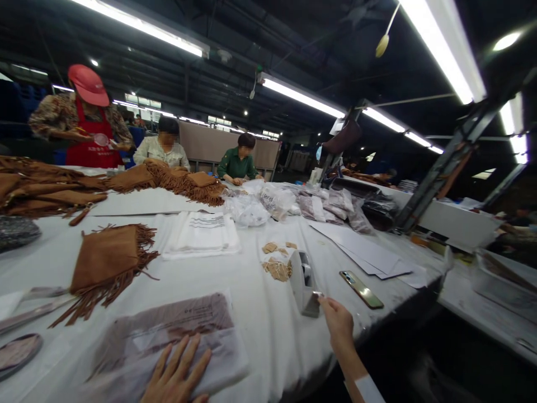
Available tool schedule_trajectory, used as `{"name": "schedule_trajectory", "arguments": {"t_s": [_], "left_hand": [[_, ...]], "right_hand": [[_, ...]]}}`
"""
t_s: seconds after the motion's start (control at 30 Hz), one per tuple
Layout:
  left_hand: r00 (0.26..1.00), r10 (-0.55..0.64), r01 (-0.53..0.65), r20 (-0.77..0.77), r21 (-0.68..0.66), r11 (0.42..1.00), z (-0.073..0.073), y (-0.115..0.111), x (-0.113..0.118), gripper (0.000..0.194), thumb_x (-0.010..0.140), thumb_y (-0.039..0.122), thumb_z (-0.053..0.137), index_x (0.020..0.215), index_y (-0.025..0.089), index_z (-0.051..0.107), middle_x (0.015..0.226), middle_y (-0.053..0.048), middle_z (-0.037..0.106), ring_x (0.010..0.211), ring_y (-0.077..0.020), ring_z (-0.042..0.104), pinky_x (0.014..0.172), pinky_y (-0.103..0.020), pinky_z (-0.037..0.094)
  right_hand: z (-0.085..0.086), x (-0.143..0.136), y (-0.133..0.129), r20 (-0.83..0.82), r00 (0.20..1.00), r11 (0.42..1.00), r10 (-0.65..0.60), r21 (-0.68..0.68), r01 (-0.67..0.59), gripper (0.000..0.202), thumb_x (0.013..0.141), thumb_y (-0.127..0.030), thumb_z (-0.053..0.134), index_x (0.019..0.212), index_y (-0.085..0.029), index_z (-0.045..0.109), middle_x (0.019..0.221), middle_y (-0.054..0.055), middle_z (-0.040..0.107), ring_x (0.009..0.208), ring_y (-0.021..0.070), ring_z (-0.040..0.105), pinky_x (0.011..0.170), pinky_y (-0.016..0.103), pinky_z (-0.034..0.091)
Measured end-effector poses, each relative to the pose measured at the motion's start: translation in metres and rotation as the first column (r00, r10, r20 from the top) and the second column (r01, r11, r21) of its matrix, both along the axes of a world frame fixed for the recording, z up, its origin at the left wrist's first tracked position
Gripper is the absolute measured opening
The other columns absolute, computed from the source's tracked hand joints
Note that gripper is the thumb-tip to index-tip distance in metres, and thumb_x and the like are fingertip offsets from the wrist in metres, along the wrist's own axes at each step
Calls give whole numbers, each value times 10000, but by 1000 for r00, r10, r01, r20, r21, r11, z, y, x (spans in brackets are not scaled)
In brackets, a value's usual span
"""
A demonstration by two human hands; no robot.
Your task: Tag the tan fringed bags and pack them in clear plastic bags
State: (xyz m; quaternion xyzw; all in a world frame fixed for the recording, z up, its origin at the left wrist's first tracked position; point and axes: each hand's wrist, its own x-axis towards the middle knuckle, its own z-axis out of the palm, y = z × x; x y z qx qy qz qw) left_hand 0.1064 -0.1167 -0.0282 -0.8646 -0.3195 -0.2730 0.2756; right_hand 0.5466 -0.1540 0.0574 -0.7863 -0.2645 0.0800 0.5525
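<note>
Two hands are put to use at the white table [264, 341]. The left hand [178, 372] is laid flat on a clear bag [201, 313] with something soft and brownish inside; its fingers are spread and nothing is gripped by it. The bag is placed at the near side of the table, left of the tape holder [298, 285]. The right hand [338, 324] is held at the near end of the tape holder, and its fingertips are pinched on what looks like the end of the tape [318, 295].

A few things could go wrong. If the tape is pulled crooked, it could be folded and stuck to itself. The tape holder is not held down by the other hand, so it could be dragged by a hard tug. The tags [277, 270] just beside it could then be bumped. The phone [361, 289] is set near the table's edge, so it could be knocked off by the right arm. If the bag is pressed too hard, its plastic could be creased.
</note>
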Motion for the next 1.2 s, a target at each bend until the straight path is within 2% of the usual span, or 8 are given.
{"name": "schedule_trajectory", "arguments": {"t_s": [0.1,0.23,0.4,0.67,0.87,1.07,1.13,1.2], "left_hand": [[1000,-4,4,-1,-24,1000,2,-1,0,546,781,559,541,1299,389,529,1286,-48,613,1218,-294,444,1069,-457,206],[1000,-12,10,-19,-88,996,2,-3,-2,587,805,578,532,1354,378,472,1355,-60,565,1246,-299,438,1101,-456,159],[999,23,-33,-42,-256,966,9,-11,-4,640,849,597,491,1433,380,342,1469,-68,444,1322,-305,384,1127,-472,118],[999,32,-32,-8,-429,903,19,-14,-8,644,872,598,462,1452,373,295,1543,-72,323,1384,-315,306,1134,-504,134],[999,32,-15,28,-477,879,20,-15,-10,643,874,576,473,1455,377,282,1558,-69,290,1392,-317,297,1130,-515,170],[997,22,12,70,-448,894,15,-16,-9,631,872,559,488,1447,382,298,1553,-59,307,1386,-306,311,1132,-503,173],[996,21,18,87,-419,908,11,-16,-9,635,866,557,501,1445,384,305,1546,-56,324,1386,-307,310,1134,-499,160],[995,16,24,94,-405,914,7,-15,-9,632,865,560,503,1442,388,310,1541,-54,332,1384,-307,312,1136,-497,148]], "right_hand": [[-15,-8,-10,-115,993,999,-1,41,5,412,545,-555,670,626,-151,681,573,50,665,602,216,626,520,287,492],[-27,-14,-3,-262,965,995,-9,94,35,409,497,-527,708,613,-139,650,471,5,589,432,146,533,434,271,472],[-32,-17,9,-396,918,987,-26,135,86,368,474,-443,777,584,-149,586,454,-22,559,394,110,499,389,235,447],[-32,-25,21,-525,848,972,-73,151,177,321,472,-289,794,608,-167,530,471,-32,551,391,97,501,386,222,471],[-23,-34,27,-501,862,982,-76,113,153,335,541,-292,807,600,-197,492,456,-28,537,391,122,512,375,247,475],[-21,-47,9,-352,931,995,-97,-6,101,372,851,-364,630,582,-188,442,446,-109,433,359,53,419,384,183,394],[-19,-54,-5,-253,967,999,-37,-39,28,383,841,-412,613,566,-190,465,430,-101,427,352,67,413,384,202,380],[-13,-65,-15,-139,986,991,97,-74,-108,362,774,-469,627,571,-185,530,428,-74,456,364,98,430,390,236,371]]}}
